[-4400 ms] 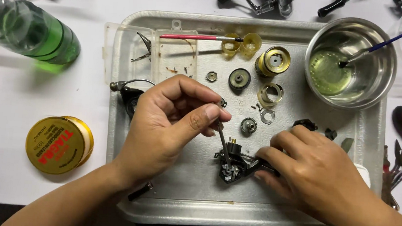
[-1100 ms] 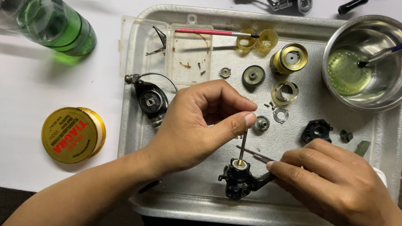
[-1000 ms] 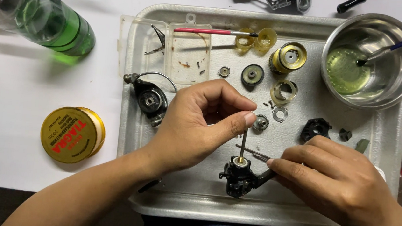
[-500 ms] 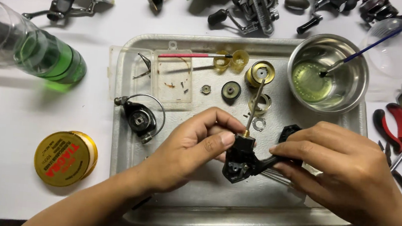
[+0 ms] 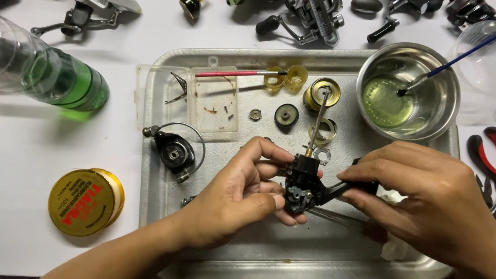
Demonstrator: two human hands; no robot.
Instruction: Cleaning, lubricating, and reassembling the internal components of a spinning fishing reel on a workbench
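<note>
Both forearms are showing bare, the left hand [image 5: 237, 195] and right hand [image 5: 428, 203] wearing no gloves, rings or watch.

There is only one camera. It sits on the person's head and looks almost straight down at the table [image 5: 15, 137]. It is close, so the metal tray [image 5: 285, 262] fills the middle of the view. The arms come in from the bottom edge, and the left hand [image 5: 236, 201] and right hand [image 5: 428, 200] meet near the middle. The far side of the table is at the top. No other view shares this scene.
</note>
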